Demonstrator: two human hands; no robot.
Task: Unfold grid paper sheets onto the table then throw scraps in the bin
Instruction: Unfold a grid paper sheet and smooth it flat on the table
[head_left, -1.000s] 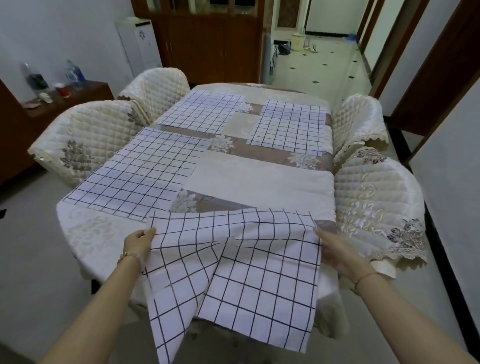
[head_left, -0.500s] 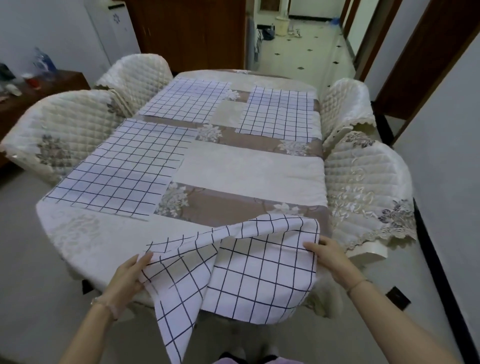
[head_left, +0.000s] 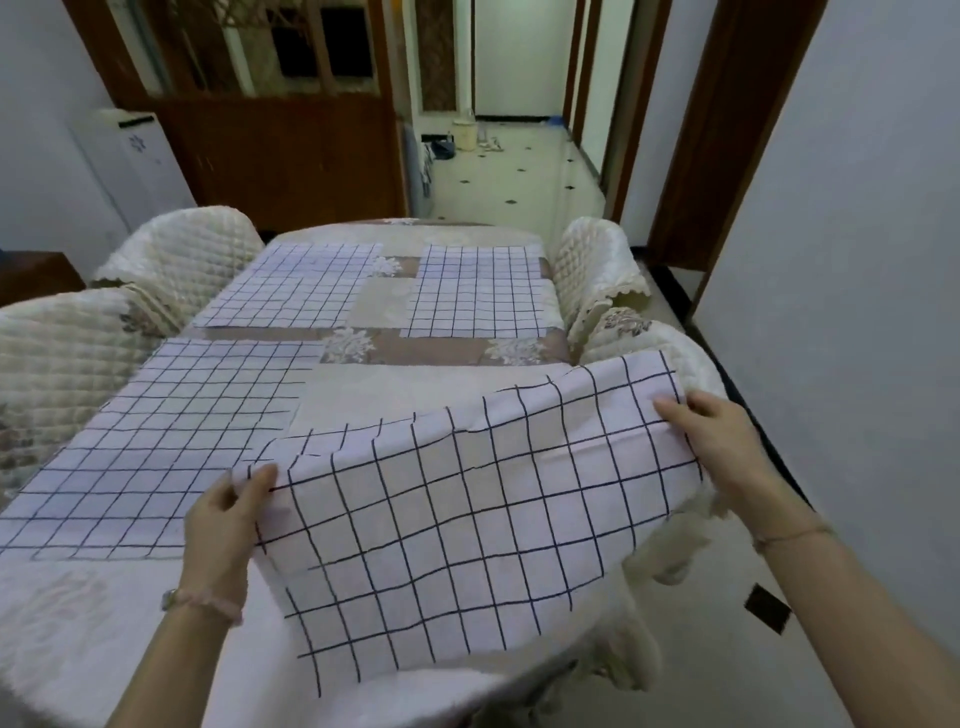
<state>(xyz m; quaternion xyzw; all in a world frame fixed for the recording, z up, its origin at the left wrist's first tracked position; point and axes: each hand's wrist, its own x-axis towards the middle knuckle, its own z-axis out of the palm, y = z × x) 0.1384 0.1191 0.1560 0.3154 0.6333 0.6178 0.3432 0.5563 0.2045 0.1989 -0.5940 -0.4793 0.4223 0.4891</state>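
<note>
Left grip (head_left: 223, 519) pinches the held grid sheet (head_left: 467, 519) at its left edge. Right grip (head_left: 722, 447) clasps its far right corner. The sheet spans both grips, above the worktop (head_left: 405, 384).

- Just left of left grip: flat sheet (head_left: 156, 441).
- Beyond the grips: far-left sheet (head_left: 296, 286), far-right sheet (head_left: 478, 291).
- Close behind right grip: quilted chair back (head_left: 649, 338).

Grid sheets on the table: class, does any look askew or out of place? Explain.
The near sheet, held by the left hand and right hand, is skewed and rumpled, overhanging the table; three others lie flat.
</note>
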